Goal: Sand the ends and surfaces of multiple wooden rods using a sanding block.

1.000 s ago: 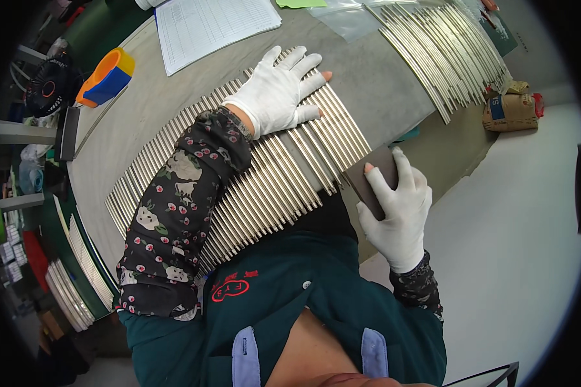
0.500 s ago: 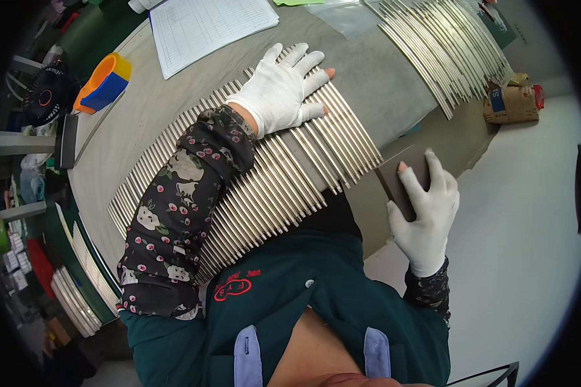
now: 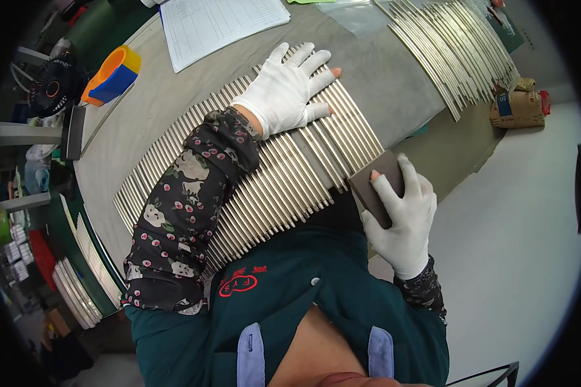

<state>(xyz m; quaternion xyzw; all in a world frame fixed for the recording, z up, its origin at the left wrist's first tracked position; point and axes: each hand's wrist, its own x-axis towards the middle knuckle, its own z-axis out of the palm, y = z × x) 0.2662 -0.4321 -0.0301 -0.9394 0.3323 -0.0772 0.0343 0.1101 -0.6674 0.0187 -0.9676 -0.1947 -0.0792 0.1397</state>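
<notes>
A row of thin shiny metal rods lies side by side across the grey table, their near ends reaching its front edge. My left hand, in a white glove with a few bare fingertips, rests flat on the far part of the rods with its fingers spread. A flat dark grey block, perhaps a sanding block, is gripped in my gloved right hand. The block is at the near ends of the rightmost rods; whether it touches them I cannot tell. A narrow gap divides the row near its right side.
Another bundle of rods lies at the far right of the table. Printed sheets and an orange-and-blue tape dispenser are at the back left. A brown paper package sits at the right, a black fan at the left.
My right hand has moved left with the grey block, bringing it up to the rod ends. My left hand stays spread on the rods. The whole view has shifted slightly.
</notes>
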